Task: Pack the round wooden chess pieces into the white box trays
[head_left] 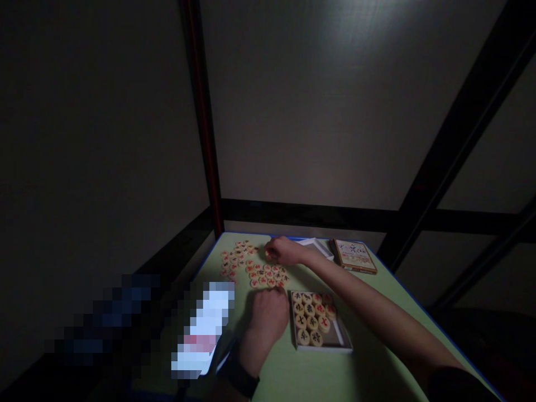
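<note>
Judging by the spread, the sorting looks under halfway: most of the round game pieces (pixel 251 268) lie loose on the green table (pixel 335 379), at about eleven o'clock from the tray (pixel 337 336). The left hand (pixel 268 318) rests at the tray's nine o'clock, curled into a fist with knuckles up; whether anything sits inside it cannot be told. The right hand (pixel 282 250) reaches across to twelve o'clock, arm stretched, fingers bent down onto the far edge of the loose pieces; a pinch on one cannot be made out. The tray holds roughly a dozen packed pieces (pixel 312 318), its right part bare. A white lid (pixel 318 245) and a printed box (pixel 355 255) sit at one o'clock.
</note>
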A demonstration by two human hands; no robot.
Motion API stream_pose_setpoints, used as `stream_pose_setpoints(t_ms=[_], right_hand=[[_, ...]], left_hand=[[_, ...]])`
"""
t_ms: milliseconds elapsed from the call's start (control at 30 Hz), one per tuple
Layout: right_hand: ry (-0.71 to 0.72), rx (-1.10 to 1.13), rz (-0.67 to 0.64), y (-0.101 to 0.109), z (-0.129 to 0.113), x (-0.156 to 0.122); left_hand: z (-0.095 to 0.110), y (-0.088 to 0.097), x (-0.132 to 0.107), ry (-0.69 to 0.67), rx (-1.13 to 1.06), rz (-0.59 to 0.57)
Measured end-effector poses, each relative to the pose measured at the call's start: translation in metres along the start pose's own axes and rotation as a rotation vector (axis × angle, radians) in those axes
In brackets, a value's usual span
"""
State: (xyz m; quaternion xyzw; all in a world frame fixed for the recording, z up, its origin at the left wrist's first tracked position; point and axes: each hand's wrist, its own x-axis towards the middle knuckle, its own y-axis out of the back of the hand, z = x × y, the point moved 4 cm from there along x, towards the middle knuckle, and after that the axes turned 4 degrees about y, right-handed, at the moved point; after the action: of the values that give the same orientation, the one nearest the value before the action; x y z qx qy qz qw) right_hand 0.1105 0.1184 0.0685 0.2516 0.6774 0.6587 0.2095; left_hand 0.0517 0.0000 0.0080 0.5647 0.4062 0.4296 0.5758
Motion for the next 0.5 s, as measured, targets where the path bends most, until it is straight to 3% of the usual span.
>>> stream_pose_setpoints(t_ms=[500], right_hand=[[-0.003,-0.005,-0.036,0.004,-0.013,0.000]], left_hand=[[-0.001,-0.002,0.000,-0.001,-0.001,0.029]])
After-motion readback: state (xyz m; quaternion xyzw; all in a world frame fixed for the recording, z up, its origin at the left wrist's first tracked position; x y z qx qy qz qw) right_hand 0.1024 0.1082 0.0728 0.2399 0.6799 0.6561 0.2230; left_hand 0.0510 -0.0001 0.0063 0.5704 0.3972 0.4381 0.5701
